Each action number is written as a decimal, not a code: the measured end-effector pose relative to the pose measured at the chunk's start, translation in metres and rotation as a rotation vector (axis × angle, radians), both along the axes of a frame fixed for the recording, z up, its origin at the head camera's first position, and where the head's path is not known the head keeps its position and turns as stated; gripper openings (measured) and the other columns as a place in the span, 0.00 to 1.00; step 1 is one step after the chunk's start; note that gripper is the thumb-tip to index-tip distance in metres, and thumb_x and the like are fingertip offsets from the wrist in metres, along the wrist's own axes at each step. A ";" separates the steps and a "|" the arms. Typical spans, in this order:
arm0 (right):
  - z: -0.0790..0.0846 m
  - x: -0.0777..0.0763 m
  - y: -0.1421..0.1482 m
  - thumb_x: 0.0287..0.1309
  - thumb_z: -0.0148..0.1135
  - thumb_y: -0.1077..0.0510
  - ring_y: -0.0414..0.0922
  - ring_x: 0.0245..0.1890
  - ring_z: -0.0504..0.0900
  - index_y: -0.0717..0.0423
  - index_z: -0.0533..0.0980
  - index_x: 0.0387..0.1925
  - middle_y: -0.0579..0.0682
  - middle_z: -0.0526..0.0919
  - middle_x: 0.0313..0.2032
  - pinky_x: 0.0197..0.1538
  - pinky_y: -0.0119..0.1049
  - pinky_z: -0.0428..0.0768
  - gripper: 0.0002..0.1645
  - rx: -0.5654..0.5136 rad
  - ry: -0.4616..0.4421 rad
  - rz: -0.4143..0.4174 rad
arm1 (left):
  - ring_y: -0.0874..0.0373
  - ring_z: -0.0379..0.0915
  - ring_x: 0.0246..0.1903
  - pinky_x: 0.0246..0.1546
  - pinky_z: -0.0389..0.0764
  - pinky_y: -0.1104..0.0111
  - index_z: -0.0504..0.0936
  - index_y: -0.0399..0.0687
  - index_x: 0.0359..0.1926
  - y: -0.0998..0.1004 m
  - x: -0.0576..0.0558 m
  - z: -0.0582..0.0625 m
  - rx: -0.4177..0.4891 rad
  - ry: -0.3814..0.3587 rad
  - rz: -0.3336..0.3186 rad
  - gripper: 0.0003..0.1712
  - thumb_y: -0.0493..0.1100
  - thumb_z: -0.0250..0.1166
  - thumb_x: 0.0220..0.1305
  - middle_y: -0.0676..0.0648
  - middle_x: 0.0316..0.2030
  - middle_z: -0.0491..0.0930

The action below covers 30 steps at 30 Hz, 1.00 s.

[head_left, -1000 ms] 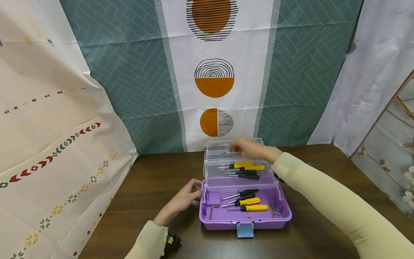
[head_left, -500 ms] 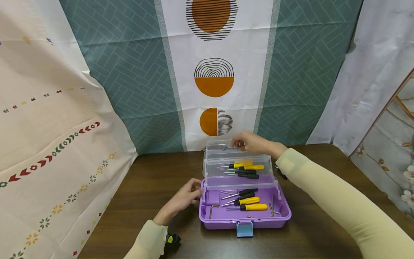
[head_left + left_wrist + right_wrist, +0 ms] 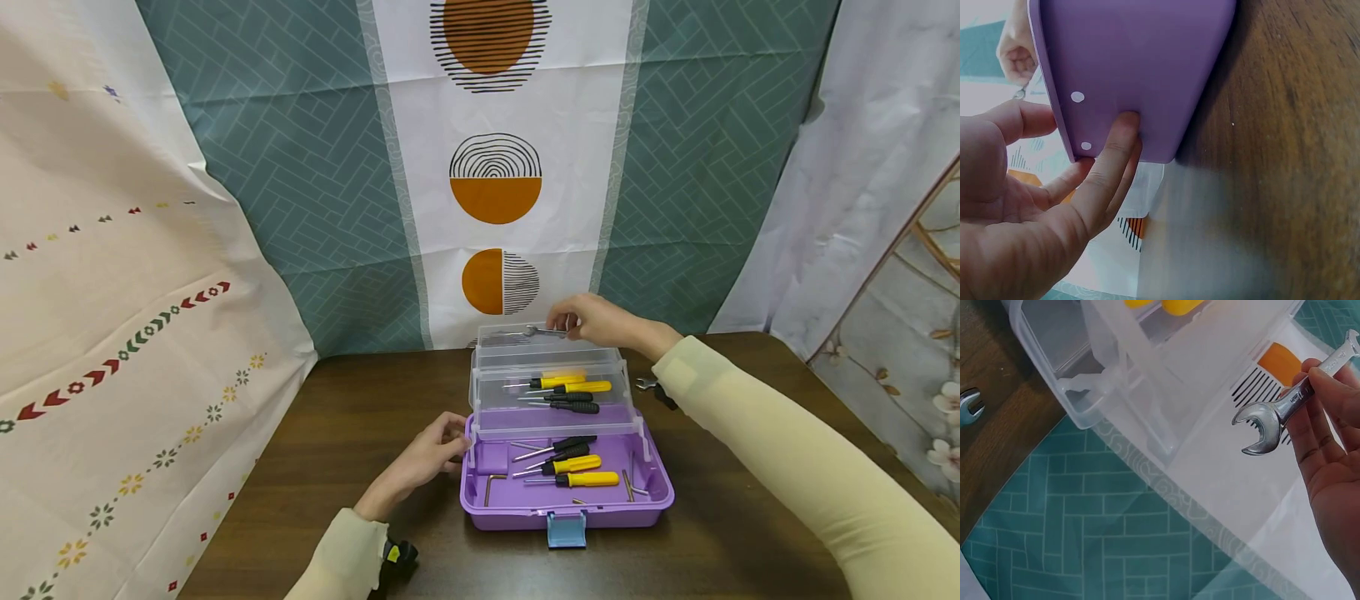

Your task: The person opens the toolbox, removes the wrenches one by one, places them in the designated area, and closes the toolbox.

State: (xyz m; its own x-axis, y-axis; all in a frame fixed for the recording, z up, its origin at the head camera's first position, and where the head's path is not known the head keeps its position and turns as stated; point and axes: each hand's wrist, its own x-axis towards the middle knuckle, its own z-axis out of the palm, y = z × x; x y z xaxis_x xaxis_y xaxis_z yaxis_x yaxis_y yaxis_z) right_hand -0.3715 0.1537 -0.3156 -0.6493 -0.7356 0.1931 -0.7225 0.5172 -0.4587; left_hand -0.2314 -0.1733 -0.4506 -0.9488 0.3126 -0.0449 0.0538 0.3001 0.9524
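Note:
My right hand point(image 3: 592, 321) pinches a silver open-end wrench point(image 3: 1288, 403) between thumb and fingers. It holds the wrench over the topmost, rear clear tray point(image 3: 491, 333) of a purple toolbox point(image 3: 510, 521). The wrench's open jaw points left in the head view. My left hand point(image 3: 431, 454) holds the toolbox's left side, thumb at the rim and fingers against the outer wall point(image 3: 1166, 81). Yellow-handled screwdrivers point(image 3: 592, 479) and black-handled screwdrivers point(image 3: 573, 442) lie in the purple base. More of both kinds lie in the lower clear tray point(image 3: 555, 425).
A second wrench point(image 3: 645, 384) lies on the brown table point(image 3: 360, 417) behind the toolbox's right side. Hex keys point(image 3: 493, 487) lie in the base. A blue latch point(image 3: 566, 531) hangs open in front. Patterned cloth point(image 3: 330, 208) hangs behind the table.
My right hand has risen and moved away to the right with the wrench, from the middle tier to the top tray. The second wrench has come into view. My left hand stays put.

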 end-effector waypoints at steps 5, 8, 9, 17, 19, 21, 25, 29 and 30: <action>-0.001 -0.002 0.004 0.62 0.61 0.79 0.49 0.40 0.82 0.64 0.83 0.48 0.56 0.86 0.40 0.47 0.46 0.85 0.17 -0.005 0.000 -0.003 | 0.51 0.80 0.46 0.45 0.89 0.56 0.69 0.33 0.62 0.000 0.000 -0.001 -0.003 0.004 0.000 0.21 0.39 0.61 0.75 0.38 0.47 0.77; 0.000 -0.002 0.008 0.61 0.61 0.79 0.49 0.40 0.82 0.63 0.84 0.47 0.57 0.86 0.40 0.46 0.46 0.85 0.17 -0.013 0.005 -0.007 | 0.52 0.80 0.46 0.45 0.89 0.56 0.69 0.33 0.62 0.000 0.001 -0.001 0.000 0.005 -0.002 0.21 0.39 0.61 0.74 0.38 0.47 0.76; 0.000 -0.002 0.010 0.61 0.61 0.79 0.49 0.40 0.82 0.62 0.84 0.47 0.57 0.86 0.40 0.46 0.46 0.85 0.17 -0.014 0.008 -0.013 | 0.51 0.80 0.46 0.45 0.89 0.56 0.69 0.32 0.62 0.000 0.001 -0.001 0.002 0.005 -0.003 0.21 0.39 0.60 0.74 0.38 0.47 0.76; 0.001 -0.002 0.027 0.59 0.61 0.80 0.47 0.37 0.81 0.61 0.84 0.45 0.53 0.85 0.37 0.44 0.45 0.84 0.18 -0.022 0.034 -0.049 | 0.52 0.80 0.46 0.45 0.89 0.56 0.69 0.33 0.62 -0.001 0.001 0.000 -0.002 0.001 0.000 0.22 0.39 0.61 0.75 0.38 0.47 0.76; 0.000 -0.003 0.032 0.59 0.61 0.80 0.47 0.37 0.81 0.61 0.84 0.44 0.54 0.86 0.37 0.43 0.44 0.84 0.18 -0.021 0.039 -0.062 | 0.51 0.80 0.46 0.45 0.89 0.56 0.69 0.33 0.63 -0.001 0.001 0.000 -0.002 0.000 -0.004 0.22 0.40 0.61 0.75 0.38 0.47 0.76; -0.001 -0.003 0.038 0.59 0.61 0.80 0.47 0.37 0.80 0.60 0.85 0.44 0.53 0.85 0.36 0.43 0.44 0.84 0.19 -0.024 0.042 -0.074 | 0.51 0.80 0.46 0.45 0.89 0.56 0.68 0.32 0.63 -0.001 0.002 0.000 0.001 0.003 -0.008 0.22 0.40 0.61 0.75 0.38 0.47 0.77; 0.000 -0.002 0.049 0.60 0.61 0.80 0.48 0.38 0.81 0.60 0.85 0.45 0.54 0.85 0.37 0.44 0.45 0.85 0.19 -0.031 0.036 -0.094 | 0.51 0.81 0.47 0.45 0.89 0.56 0.69 0.33 0.63 0.000 0.001 0.000 0.001 -0.007 -0.001 0.22 0.40 0.61 0.75 0.38 0.47 0.77; 0.000 0.000 0.058 0.61 0.61 0.80 0.49 0.39 0.81 0.62 0.85 0.47 0.55 0.85 0.39 0.45 0.46 0.85 0.19 -0.032 0.021 -0.121 | 0.51 0.80 0.47 0.45 0.89 0.56 0.69 0.33 0.63 0.000 0.001 0.000 0.005 -0.010 0.001 0.22 0.40 0.61 0.75 0.38 0.48 0.77; 0.000 0.000 0.060 0.61 0.61 0.80 0.49 0.40 0.81 0.62 0.85 0.47 0.55 0.85 0.39 0.45 0.46 0.85 0.19 -0.032 0.018 -0.130 | 0.51 0.80 0.47 0.46 0.89 0.56 0.69 0.33 0.63 0.000 0.001 0.001 0.005 -0.011 0.001 0.22 0.40 0.61 0.75 0.38 0.48 0.77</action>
State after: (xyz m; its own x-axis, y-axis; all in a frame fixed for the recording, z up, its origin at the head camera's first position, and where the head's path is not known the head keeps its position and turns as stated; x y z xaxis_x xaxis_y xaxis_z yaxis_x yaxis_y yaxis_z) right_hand -0.3711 0.2138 -0.3155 -0.7347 -0.6390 0.2278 -0.6589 0.5921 -0.4641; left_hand -0.2307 -0.1736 -0.4500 -0.9487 0.3115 -0.0534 0.0433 0.2955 0.9544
